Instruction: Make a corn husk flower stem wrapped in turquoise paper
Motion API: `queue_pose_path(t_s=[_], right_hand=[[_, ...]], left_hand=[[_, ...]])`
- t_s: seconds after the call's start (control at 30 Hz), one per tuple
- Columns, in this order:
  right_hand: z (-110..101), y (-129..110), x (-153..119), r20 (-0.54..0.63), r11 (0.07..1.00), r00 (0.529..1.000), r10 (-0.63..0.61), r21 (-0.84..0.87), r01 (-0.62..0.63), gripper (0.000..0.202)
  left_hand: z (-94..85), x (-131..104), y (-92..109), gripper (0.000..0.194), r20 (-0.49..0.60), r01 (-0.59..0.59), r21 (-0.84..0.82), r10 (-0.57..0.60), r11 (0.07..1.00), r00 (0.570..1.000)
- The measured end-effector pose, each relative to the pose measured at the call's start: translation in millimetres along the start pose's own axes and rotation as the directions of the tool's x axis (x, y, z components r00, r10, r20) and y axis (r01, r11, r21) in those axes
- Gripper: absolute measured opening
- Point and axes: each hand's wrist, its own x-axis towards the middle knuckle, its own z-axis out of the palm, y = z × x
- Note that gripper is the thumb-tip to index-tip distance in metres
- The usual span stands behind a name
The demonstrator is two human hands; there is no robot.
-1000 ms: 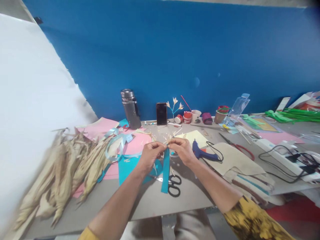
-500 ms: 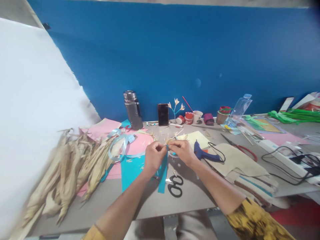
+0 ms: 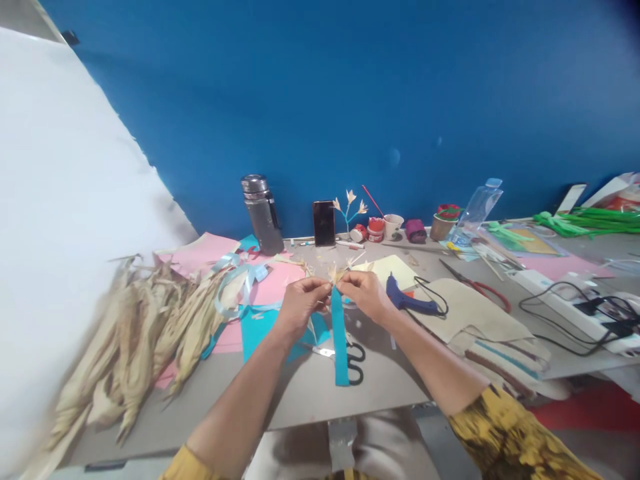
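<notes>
Close together over the table's middle, both hands pinch the top of a teal strip (image 3: 340, 340). My left hand (image 3: 301, 303) has its fingers closed at the strip's left edge. On the other side my right hand (image 3: 366, 293) is closed on the same end. A small pale husk flower (image 3: 333, 272) shows just above the fingertips. The strip hangs down across black-handled scissors (image 3: 356, 363), partly covering them. Teal paper (image 3: 257, 330) lies under and beside my left hand.
Dried husks (image 3: 125, 333) cover the left side. A blue glue gun (image 3: 413, 300) with a cable lies right of my right hand. Behind stand a flask (image 3: 263, 217), a phone (image 3: 324, 223) and a paper cup (image 3: 393, 225). A power strip (image 3: 560, 303) lies at right.
The teal strip has swung right and now hangs straight over the scissors' handles. My left hand has moved slightly left, and its fingers have shifted at the strip's top. The view has shifted slightly.
</notes>
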Motion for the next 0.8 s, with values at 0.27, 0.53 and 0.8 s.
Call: queue_pose_path(t_s=[0.27,0.53,0.8], right_hand=[[2,-2,-1,0.009,0.994,1.0,-0.02,-0.107,0.021,0.02],[2,0,0,0.01,0.994,0.999,-0.039,-0.106,0.039,0.022],[1,3,-1,0.071,0.995,0.997,0.012,-0.1,-0.005,0.026]], left_hand=[[0.4,2,-3,0.032,0.041,0.049,-0.093,-0.045,0.994,0.998],[8.6,2,-12,0.033,0.126,0.161,-0.306,-0.128,0.938,0.984],[11.2,3,-15,0.025,0.056,0.038,-0.215,-0.026,0.976,0.998]])
